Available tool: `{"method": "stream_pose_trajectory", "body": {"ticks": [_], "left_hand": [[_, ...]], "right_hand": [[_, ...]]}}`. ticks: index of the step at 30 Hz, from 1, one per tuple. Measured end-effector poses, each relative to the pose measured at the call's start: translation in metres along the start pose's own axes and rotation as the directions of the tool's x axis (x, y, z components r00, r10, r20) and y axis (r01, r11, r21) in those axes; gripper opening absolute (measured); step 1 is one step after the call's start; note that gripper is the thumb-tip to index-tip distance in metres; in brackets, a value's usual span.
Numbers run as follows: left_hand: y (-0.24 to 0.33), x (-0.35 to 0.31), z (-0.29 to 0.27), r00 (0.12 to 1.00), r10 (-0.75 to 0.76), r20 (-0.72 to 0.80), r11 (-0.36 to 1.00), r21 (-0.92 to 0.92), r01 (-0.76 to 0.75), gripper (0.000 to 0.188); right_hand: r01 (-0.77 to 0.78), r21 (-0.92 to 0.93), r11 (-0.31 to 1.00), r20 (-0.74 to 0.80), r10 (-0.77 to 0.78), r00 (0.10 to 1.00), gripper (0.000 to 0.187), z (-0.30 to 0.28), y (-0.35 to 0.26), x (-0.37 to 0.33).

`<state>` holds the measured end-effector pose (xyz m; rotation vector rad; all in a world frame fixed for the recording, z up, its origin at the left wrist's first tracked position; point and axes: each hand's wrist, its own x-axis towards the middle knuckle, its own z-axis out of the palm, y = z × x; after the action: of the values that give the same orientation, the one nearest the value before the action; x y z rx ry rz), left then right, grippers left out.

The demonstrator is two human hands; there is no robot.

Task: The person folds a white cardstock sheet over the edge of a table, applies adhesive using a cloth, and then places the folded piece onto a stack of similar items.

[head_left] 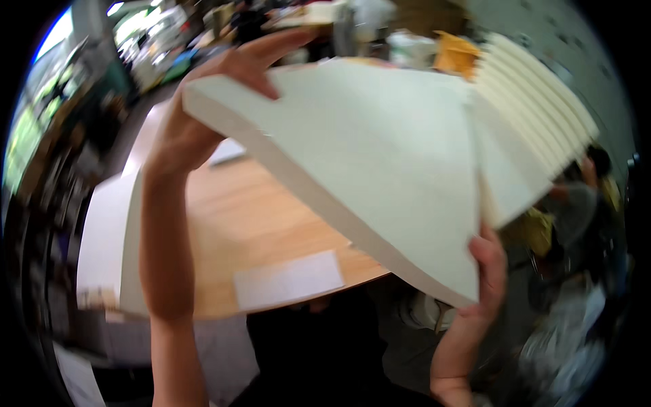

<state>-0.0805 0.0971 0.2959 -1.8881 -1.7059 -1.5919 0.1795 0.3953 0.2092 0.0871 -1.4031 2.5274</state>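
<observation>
A thick white slab [380, 156] is held up at a slant over the wooden table [258, 210], its right part reaching out past the table's rounded near edge. Its broad upper face is smooth, plain and off-white with a faint greenish cast, and it runs down from the far left corner to a pointed near right corner. The long side facing the person shows the thickness as an even, slightly greyer band, bowing gently along its length; blur hides whether that side is made of separate sheets. The left hand [190, 136] is clamped on the far left corner, with the corner set in the palm, one fingertip over the upper face and another finger stretched out above it. The right hand [488, 271] grips the right edge close to the near corner, its thumb against the side; the fingers underneath cannot be made out. On the table a white rectangular sheet [288, 279] lies by the near edge, and a tall white stack [105, 234] stands at the left end. Beyond the slab's right edge is a cream pile [536, 102] with a ridged, stepped side, near an orange-yellow bag [456, 54].
</observation>
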Motion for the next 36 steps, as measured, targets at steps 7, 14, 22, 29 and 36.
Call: {"method": "stream_pose_trajectory", "body": {"ticks": [7, 14, 22, 29, 36], "left_hand": [[0.004, -0.189, 0.022, 0.692, -0.647, -0.321, 0.606, -0.767, 0.211, 0.055], [-0.061, -0.320, 0.065, 0.122, -0.979, -0.166, 0.205, -0.836, 0.508, 0.030], [-0.062, -0.329, 0.067, -0.103, -0.990, -0.094, -0.028, -0.592, 0.806, 0.037], [-0.058, -0.340, 0.065, -0.117, -0.983, -0.142, -0.017, -0.560, 0.828, 0.040], [-0.036, -0.340, 0.079, -0.058, -0.846, -0.531, 0.120, -0.294, 0.948, 0.029]], "right_hand": [[-0.114, -0.095, 0.989, 0.141, 0.127, 0.982, 0.075, -0.022, 0.104, 0.072], [-0.521, -0.247, 0.817, 0.214, 0.570, 0.793, 0.062, -0.078, 0.218, 0.130], [-0.421, -0.448, 0.789, 0.066, 0.498, 0.865, 0.055, -0.090, 0.248, 0.117], [-0.364, -0.445, 0.819, 0.081, 0.441, 0.894, 0.053, -0.093, 0.263, 0.110], [-0.332, -0.489, 0.807, 0.109, 0.434, 0.894, 0.051, -0.084, 0.262, 0.107]]}}
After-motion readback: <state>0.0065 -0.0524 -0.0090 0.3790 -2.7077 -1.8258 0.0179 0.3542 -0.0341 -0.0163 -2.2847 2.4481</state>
